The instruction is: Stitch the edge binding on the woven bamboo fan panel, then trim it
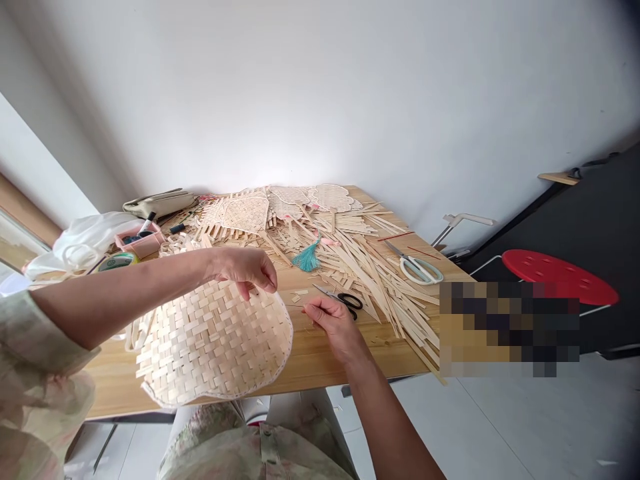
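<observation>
A woven bamboo-strip panel (215, 340) with a curved, bound rim lies tilted at the table's front edge, over my lap. My left hand (247, 270) reaches across its top, with curled fingers pinching at the upper right rim. To the right of the panel, my right hand (333, 323) is closed in a pinch, thumb against forefinger. Whatever is between those fingertips is too thin to make out. Just behind the right hand lie black-handled scissors (350, 303), partly hidden by it. A teal tassel (307, 256) rests farther back.
Loose bamboo strips (370, 267) spread over the right of the wooden table (310, 360). White-handled scissors (421, 271) lie on them. Other woven panels (245, 212) sit near the wall. At left are a pink box (143, 247), a bag (163, 202) and white plastic (93, 233). A red stool (560, 275) stands right.
</observation>
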Demonstrator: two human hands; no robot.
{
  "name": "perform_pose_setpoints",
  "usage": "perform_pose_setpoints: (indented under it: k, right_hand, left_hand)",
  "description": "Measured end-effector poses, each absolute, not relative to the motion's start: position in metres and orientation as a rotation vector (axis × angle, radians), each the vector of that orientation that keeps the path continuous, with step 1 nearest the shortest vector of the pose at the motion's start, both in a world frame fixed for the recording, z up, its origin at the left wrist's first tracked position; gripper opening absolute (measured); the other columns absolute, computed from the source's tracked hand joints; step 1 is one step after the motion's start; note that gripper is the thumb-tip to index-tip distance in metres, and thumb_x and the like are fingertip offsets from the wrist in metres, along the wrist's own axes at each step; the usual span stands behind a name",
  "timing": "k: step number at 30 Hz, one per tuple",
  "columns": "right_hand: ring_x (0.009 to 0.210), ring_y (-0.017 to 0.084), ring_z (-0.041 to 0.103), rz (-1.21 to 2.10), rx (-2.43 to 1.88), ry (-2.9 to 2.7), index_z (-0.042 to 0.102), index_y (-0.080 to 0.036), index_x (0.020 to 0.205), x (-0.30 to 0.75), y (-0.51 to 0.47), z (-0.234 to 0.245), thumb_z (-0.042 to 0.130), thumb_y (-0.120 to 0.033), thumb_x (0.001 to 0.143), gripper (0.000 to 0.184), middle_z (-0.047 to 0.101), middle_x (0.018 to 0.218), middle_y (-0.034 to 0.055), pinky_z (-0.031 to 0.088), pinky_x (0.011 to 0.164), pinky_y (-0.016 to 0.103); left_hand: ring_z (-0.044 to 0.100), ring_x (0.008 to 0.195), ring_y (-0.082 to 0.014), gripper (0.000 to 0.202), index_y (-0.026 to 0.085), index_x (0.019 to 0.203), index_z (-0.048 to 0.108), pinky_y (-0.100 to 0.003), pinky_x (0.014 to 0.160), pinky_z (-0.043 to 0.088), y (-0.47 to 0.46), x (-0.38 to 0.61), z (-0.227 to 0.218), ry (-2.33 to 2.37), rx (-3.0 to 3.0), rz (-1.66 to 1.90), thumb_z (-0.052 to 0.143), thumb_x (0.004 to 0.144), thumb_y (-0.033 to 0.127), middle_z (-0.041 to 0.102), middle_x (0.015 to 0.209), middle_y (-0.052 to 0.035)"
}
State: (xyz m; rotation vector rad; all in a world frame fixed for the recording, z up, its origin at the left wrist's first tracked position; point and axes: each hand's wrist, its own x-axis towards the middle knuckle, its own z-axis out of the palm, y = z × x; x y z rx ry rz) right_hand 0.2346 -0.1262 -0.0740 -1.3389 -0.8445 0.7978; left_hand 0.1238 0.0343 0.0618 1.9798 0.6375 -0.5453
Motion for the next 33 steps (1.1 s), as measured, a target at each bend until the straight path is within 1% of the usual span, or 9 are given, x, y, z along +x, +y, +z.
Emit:
perform_pose_setpoints:
  k: [3,10,13,16,21,25,29,31,33]
  right_hand:
    - [0.051,0.01,0.035,0.735,-1.429,-0.809,0.058,-0.017,0.061,0.245,-0.133,-0.075,0.06,-0.044,0.066,0.028,0.043,0.053,-0.003,0.026,0.049,0.024]
    - [0.05,0.01,0.034,0.558,-1.626,-0.765,0.055,-0.017,0.06,0.262,-0.144,-0.083,0.055,-0.043,0.068,0.027,0.042,0.052,-0.0031,0.027,0.049,0.024]
    - [0.052,0.011,0.037,0.47,-1.737,-0.762,0.055,-0.017,0.061,0.269,-0.149,-0.09,0.052,-0.044,0.07,0.028,0.044,0.053,-0.0024,0.028,0.05,0.024]
    - [0.05,0.012,0.036,0.398,-1.853,-0.77,0.055,-0.018,0.06,0.273,-0.154,-0.092,0.051,-0.044,0.07,0.028,0.044,0.051,-0.003,0.028,0.05,0.025]
    - [0.047,0.013,0.034,0.29,-2.019,-0.779,0.056,-0.019,0.057,0.275,-0.159,-0.087,0.051,-0.042,0.069,0.027,0.041,0.045,-0.0032,0.025,0.049,0.026]
    - [0.047,0.013,0.036,0.22,-2.089,-0.807,0.056,-0.019,0.058,0.276,-0.163,-0.082,0.047,-0.042,0.07,0.027,0.043,0.043,-0.0028,0.026,0.05,0.026]
    - [0.051,0.014,0.044,0.146,-2.11,-0.918,0.057,-0.018,0.064,0.267,-0.162,-0.078,0.04,-0.042,0.075,0.031,0.053,0.052,0.0002,0.032,0.051,0.024]
    - [0.053,0.015,0.048,0.151,-2.089,-0.987,0.057,-0.017,0.066,0.258,-0.158,-0.076,0.038,-0.04,0.076,0.031,0.057,0.056,0.0023,0.035,0.052,0.024]
    - [0.057,0.016,0.052,0.176,-2.062,-1.058,0.058,-0.017,0.067,0.249,-0.152,-0.075,0.037,-0.038,0.077,0.032,0.061,0.06,0.0045,0.038,0.055,0.024]
  left_hand:
    - [0.046,0.053,-0.0099,0.023,0.013,0.065,0.063,-0.029,0.054,0.048,0.037,0.121,0.06,0.649,1.97,-0.54,0.071,0.054,0.032,0.048,0.053,0.0029]
    - [0.044,0.05,-0.008,0.021,0.013,0.066,0.063,-0.025,0.05,0.046,0.044,0.128,0.037,0.69,1.949,-0.528,0.07,0.053,0.028,0.048,0.052,0.003]
    - [0.041,0.046,-0.0066,0.024,0.013,0.066,0.062,-0.025,0.049,0.046,0.047,0.133,0.027,0.709,1.913,-0.515,0.072,0.051,0.028,0.047,0.05,0.0041]
    - [0.037,0.043,-0.0051,0.025,0.013,0.065,0.062,-0.024,0.048,0.046,0.05,0.136,0.018,0.707,1.893,-0.502,0.073,0.049,0.028,0.044,0.048,0.0053]
    - [0.037,0.044,-0.0053,0.023,0.014,0.065,0.062,-0.025,0.05,0.047,0.053,0.138,0.002,0.707,1.878,-0.507,0.073,0.05,0.027,0.045,0.049,0.0053]
    - [0.038,0.043,-0.0053,0.018,0.014,0.066,0.062,-0.027,0.052,0.049,0.055,0.14,-0.012,0.723,1.883,-0.526,0.07,0.053,0.023,0.045,0.049,0.0053]
    - [0.045,0.047,-0.0066,0.016,0.014,0.073,0.064,-0.026,0.055,0.05,0.057,0.141,-0.023,0.711,1.924,-0.531,0.065,0.059,0.021,0.05,0.055,0.0036]
    - [0.05,0.051,-0.0083,0.02,0.014,0.083,0.064,-0.026,0.057,0.051,0.057,0.142,-0.025,0.69,1.967,-0.529,0.061,0.063,0.02,0.055,0.063,0.0014]
    - [0.056,0.057,-0.0105,0.025,0.014,0.092,0.063,-0.027,0.059,0.052,0.056,0.143,-0.025,0.662,2.028,-0.511,0.057,0.068,0.019,0.059,0.075,-0.002]
